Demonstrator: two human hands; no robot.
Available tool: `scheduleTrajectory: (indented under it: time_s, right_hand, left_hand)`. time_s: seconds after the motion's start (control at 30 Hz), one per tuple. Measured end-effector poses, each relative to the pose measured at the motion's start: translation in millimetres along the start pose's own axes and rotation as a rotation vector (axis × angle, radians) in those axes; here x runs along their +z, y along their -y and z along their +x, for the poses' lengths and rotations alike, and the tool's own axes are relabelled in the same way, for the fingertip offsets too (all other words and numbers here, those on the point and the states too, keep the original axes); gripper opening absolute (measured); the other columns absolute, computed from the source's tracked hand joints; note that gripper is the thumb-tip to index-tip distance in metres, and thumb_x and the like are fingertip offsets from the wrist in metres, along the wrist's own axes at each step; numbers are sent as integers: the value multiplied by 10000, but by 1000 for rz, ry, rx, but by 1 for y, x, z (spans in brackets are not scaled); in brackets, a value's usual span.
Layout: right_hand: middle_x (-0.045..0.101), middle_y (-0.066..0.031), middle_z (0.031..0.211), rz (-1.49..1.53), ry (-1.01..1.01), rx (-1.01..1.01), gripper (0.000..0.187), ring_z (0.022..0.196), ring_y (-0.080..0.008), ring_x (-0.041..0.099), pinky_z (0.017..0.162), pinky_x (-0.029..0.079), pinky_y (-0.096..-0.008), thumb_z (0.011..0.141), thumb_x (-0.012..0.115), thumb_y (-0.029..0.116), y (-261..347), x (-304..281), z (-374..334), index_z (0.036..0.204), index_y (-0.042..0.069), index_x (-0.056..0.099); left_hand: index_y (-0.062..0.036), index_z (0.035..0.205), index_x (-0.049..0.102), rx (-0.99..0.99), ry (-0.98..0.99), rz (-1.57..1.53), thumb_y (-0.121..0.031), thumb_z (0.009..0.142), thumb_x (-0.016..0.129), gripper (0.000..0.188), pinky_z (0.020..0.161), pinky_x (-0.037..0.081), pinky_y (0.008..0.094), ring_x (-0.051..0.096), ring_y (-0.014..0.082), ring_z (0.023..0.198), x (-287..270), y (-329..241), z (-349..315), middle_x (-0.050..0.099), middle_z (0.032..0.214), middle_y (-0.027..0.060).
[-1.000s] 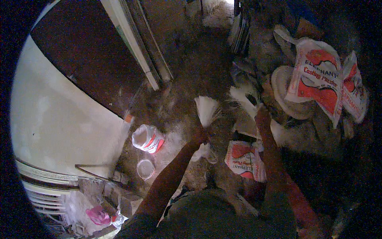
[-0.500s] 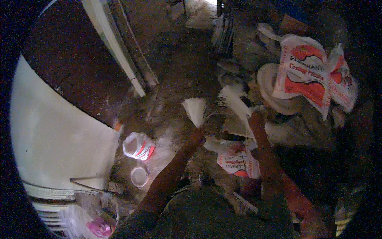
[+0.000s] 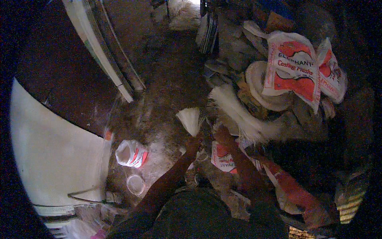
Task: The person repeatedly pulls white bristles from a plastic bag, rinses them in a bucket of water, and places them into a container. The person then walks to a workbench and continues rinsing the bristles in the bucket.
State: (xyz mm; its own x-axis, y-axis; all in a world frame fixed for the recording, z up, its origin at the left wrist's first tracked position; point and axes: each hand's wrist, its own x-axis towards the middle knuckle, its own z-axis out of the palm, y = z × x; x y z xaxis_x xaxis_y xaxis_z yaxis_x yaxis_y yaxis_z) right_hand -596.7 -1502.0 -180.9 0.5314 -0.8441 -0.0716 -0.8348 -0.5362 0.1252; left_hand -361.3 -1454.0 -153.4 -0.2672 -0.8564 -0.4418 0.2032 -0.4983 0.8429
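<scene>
- A pale panel [image 3: 55, 151] is filling the left side.
- A white-and-red sack [image 3: 294, 65] is lying at the right, showing bold dark and red lettering over a red pattern.
- A long bundle of pale fibres [image 3: 238, 109] is stretching just beside the right hand — apparently lying loose.
- An open sack [image 3: 129, 153] is standing at the left, its printing too small to read.
- A short bundle of pale fibres [image 3: 190, 120] is fanning upward from the left hand [image 3: 193, 144], whose fingers are closing round its base. Handling is seemingly partway along — how much is remaining is unclear.
- The right hand [image 3: 223, 134] is hovering nearby; whether its fingers are gripping anything, one cannot tell.
</scene>
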Motion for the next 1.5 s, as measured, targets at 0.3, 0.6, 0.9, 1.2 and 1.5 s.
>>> scheduleTrajectory:
  time_s: [0.3, 0.6, 0.9, 1.2, 1.5]
  right_hand:
    - [570, -305, 1184, 186, -372, 315, 600, 1070, -435, 582, 944, 471, -477, 838, 644, 197, 49, -24, 21, 1300, -137, 458]
    - [569, -272, 1209, 297, -315, 273, 566, 1085, -400, 571, 949, 464, -467, 861, 625, 233, 86, -31, 5, 1298, -94, 474]
    - [567, -238, 1234, 391, -304, 292, 533, 1101, -365, 561, 955, 457, -456, 885, 606, 269, 86, -36, 17, 1296, -51, 490]
    - [566, -205, 1259, 720, -472, 568, 502, 1116, -330, 551, 961, 451, -445, 909, 586, 305, 38, -56, 6, 1293, -8, 505]
    - [564, -172, 1283, 1935, -322, 469, 474, 1132, -295, 540, 967, 444, -434, 933, 567, 341, -6, -41, 46, 1291, 35, 521]
  left_hand:
    - [-91, 1387, 387, 46, 51, -102, -424, 968, 549, 560, 548, 458, 324, 530, 143, 652, 31, 25, 57, 568, 883, 40]
    - [-93, 1428, 342, 59, 45, -185, -419, 977, 533, 588, 574, 466, 324, 538, 144, 692, 47, 62, 118, 566, 900, 43]
    - [-96, 1469, 297, 34, 84, -259, -413, 986, 517, 618, 600, 475, 324, 546, 146, 731, 35, 85, 167, 563, 917, 46]
    - [-98, 1509, 252, 80, 124, -393, -408, 995, 501, 650, 626, 484, 325, 555, 147, 771, 19, 92, 203, 560, 934, 50]
    - [-112, 1350, 335, 106, -69, 277, -398, 979, 527, 506, 582, 451, 316, 514, 138, 708, 5, 71, 145, 532, 849, 36]
